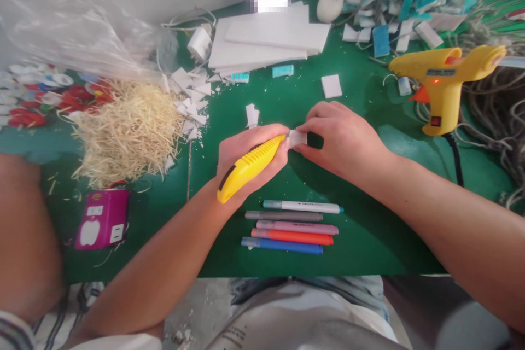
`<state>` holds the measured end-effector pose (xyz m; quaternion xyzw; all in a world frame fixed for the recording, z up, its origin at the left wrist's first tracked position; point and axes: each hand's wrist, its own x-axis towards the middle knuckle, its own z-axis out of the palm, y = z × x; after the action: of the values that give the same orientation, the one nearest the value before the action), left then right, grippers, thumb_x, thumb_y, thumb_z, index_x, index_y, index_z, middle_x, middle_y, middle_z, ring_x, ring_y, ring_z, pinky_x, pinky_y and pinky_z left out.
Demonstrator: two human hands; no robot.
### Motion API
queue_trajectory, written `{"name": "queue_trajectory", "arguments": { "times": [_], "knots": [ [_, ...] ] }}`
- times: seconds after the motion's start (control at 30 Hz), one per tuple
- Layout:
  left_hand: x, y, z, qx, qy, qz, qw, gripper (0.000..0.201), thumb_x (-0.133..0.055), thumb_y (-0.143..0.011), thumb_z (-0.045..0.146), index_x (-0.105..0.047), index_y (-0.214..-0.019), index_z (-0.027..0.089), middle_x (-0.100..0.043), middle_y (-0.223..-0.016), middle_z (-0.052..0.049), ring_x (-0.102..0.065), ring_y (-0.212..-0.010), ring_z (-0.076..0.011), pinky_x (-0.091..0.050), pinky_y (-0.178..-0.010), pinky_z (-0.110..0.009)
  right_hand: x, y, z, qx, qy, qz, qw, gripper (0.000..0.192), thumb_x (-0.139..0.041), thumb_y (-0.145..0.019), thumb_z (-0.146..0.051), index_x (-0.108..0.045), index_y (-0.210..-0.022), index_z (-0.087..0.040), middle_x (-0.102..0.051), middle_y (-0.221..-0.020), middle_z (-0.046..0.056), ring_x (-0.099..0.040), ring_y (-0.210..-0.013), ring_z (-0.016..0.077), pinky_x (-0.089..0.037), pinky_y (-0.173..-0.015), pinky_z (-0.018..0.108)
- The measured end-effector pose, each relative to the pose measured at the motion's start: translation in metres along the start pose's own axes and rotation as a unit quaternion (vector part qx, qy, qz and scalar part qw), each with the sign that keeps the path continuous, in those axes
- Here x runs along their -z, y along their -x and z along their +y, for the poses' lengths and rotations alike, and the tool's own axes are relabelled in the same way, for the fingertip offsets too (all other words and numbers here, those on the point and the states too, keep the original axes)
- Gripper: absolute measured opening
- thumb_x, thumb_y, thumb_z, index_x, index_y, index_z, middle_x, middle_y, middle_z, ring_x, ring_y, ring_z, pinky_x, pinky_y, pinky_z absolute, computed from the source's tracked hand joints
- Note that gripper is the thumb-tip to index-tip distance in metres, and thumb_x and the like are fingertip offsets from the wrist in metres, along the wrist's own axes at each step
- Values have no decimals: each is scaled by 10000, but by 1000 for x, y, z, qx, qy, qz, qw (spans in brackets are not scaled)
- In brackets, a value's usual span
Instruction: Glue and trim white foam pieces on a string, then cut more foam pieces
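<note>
Two hands are meeting over the green mat (369, 229). Nearest the body, five marker pens (293, 227) are lying side by side just below the knuckles. The left hand (250, 153) is wrapping its fingers tightly round a yellow utility knife (248, 167), whose tip is touching a small white foam piece (297, 137). The right hand (342, 139) is pinching that piece between thumb and fingertips, right at the blade end. It is looking light, soft and easily crushed, so a gentle grip on its edges, clear of the blade, is probably suiting it best. Left of the knife hand, pale straw-like shreds (127, 131) are lying heaped, with foam offcuts (192, 95) just past them. Right of the pinching fingers, a yellow glue gun (445, 79) is standing. Beyond the fingertips, white foam sheets (266, 38) are sitting stacked before a pale wall.
</note>
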<state>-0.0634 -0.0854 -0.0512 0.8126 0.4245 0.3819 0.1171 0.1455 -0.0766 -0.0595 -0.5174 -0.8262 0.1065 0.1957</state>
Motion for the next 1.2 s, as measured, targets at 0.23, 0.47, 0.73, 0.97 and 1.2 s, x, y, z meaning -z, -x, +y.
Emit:
{"name": "queue_trajectory", "arguments": {
  "times": [0.23,0.47,0.73,0.97,1.2],
  "knots": [
    [-2,0,-2,-20,17,6,1000,143,-668,-962,277,-780,-1031,219,-828,-978,-4,-775,-801,-137,-629,-818,-195,1,1,-2,0,0,-5,1000,185,-703,-873,-288,-809,-951,-158,-705,-978,127,-581,-847,251,-482,-711,382],
    [-3,-1,-2,0,12,-5,1000,136,-681,-951,281,-785,-1022,229,-829,-976,2,-778,-802,-143,-632,-820,-199,3,0,-4,-6,4,-11,1000,186,-692,-887,-275,-818,-944,-152,-709,-975,133,-588,-866,258,-483,-719,383],
    [-3,-1,-2,1,24,-11,1000,143,-686,-945,249,-789,-1031,199,-829,-985,-3,-780,-824,-126,-607,-835,-159,5,-1,-8,-22,15,-29,999,176,-709,-887,-268,-822,-941,-144,-716,-984,132,-602,-887,261,-487,-742,377],
    [-1,-1,-1,-10,1,-17,1000,150,-673,-954,264,-788,-1030,203,-829,-961,-4,-773,-782,-126,-614,-792,-171,4,-1,-7,-16,17,-26,999,195,-698,-895,-271,-823,-970,-141,-718,-1000,134,-601,-887,262,-485,-747,379],
    [-2,-2,-1,-18,13,-24,999,155,-666,-958,240,-785,-1030,173,-830,-993,-15,-780,-835,-119,-603,-853,-151,4,-1,-7,-18,13,-23,999,202,-692,-904,-291,-824,-961,-150,-716,-1000,134,-595,-880,254,-492,-748,376]
  ]
}}
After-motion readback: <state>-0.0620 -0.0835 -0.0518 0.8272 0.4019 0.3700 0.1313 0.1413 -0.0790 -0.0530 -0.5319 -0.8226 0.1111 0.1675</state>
